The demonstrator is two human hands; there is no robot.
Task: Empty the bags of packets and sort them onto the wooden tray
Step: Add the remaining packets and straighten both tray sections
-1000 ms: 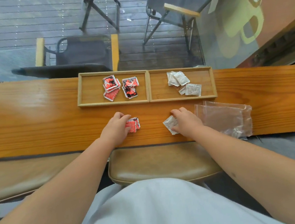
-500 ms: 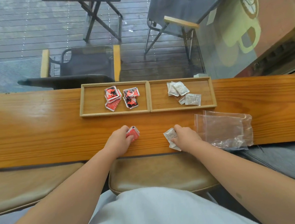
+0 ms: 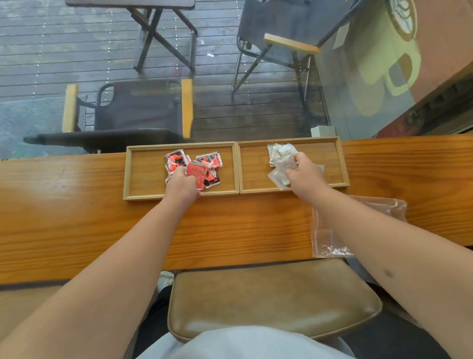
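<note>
- Your wooden counter [image 3: 64,235] runs the full width of the view; a second ago both your hands were down on its near half, and now both arms reach forward to the trays at its far edge.
- The stretch of counter between the trays and the near edge, where the loose packets lay a moment ago, now shows bare wood, so you have open room there; the counter left of the trays is open too.
- The left wooden tray [image 3: 141,175] and the right wooden tray [image 3: 330,163] sit side by side, rims touching, hard against the counter's far edge by the glass.
- The empty clear plastic bags [image 3: 330,240] lie flat on the counter at your right, partly under your right forearm, their near edge reaching the counter's front edge.
- Your left hand [image 3: 180,185] is over the left tray, fingers closed around a red packet [image 3: 196,172], held above the pile of red packets [image 3: 208,164] in the tray's middle.
- Your right hand [image 3: 304,172] is over the right tray, fingers clenched on a bunch of white packets [image 3: 281,166]; how many is hard to tell.
- More white packets [image 3: 279,149] lie by that tray's far rim.
</note>
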